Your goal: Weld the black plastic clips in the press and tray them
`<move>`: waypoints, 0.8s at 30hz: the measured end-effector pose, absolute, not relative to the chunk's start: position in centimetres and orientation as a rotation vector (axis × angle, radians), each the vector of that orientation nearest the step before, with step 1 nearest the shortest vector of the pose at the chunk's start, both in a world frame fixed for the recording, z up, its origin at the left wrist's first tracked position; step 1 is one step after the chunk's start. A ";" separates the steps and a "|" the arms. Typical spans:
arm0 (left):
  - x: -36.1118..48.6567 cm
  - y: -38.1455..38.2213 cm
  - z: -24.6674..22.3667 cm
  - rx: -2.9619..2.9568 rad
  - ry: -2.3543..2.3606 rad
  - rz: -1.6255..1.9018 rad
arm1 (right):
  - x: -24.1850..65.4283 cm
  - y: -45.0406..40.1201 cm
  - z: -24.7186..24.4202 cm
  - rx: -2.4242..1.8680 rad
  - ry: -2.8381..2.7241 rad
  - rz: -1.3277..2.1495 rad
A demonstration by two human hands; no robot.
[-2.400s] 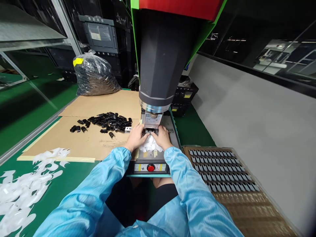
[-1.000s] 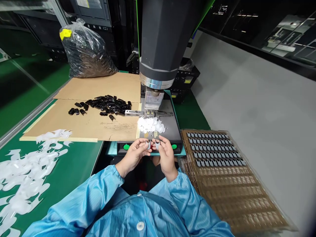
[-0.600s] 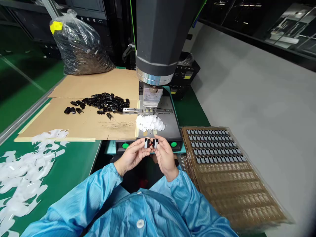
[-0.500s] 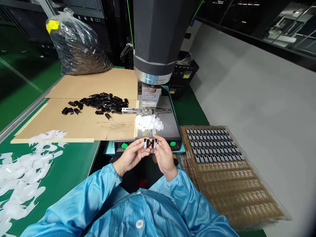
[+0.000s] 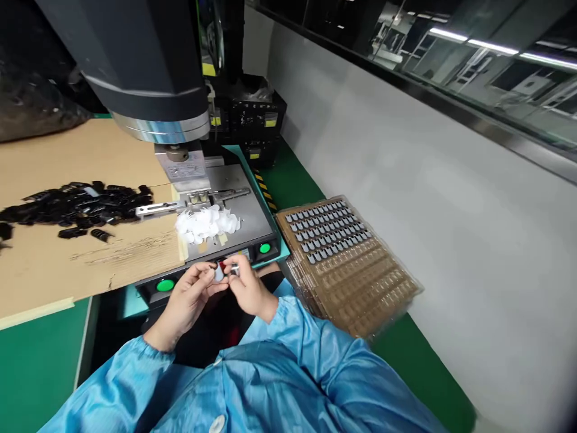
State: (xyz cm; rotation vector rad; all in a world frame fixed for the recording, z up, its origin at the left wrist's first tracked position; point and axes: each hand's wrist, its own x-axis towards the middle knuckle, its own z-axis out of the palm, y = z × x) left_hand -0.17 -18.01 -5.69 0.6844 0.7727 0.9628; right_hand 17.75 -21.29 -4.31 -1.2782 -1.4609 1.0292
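Observation:
Close together in front of the machine base, my two hands each pinch a small plastic piece. My left hand is closed on a small grey-and-black plastic piece, its pale face showing. Between the thumb and fingers of my right hand sits a second small plastic piece, mostly covered by the fingertips. Just beyond the hands, a heap of white curved plastic scraps lies on the metal plate of the machine base.
The machine's dark head hangs over the base, which has green buttons at its front. Loose black plastic parts lie on cardboard at left. To the right, stacked clear trays hold rows of grey-and-black pieces. Black boxes stand behind.
The view has swung to the right, so the trays show nearer the middle. Both hands still hold their pieces; the left one's piece now shows its pale face.

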 end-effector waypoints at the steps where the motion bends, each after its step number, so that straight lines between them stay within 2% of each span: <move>1: -0.1 -18.2 -5.6 0.687 0.765 0.953 | 17.9 -21.4 -4.4 -1.281 -1.420 1.055; 10: 0.1 -18.2 -5.5 0.692 0.752 0.951 | 18.6 -21.2 -5.3 -1.205 -1.220 1.201; 24: 0.2 -18.1 -5.4 0.685 0.727 0.946 | 18.9 -21.3 -5.9 -1.231 -1.285 1.222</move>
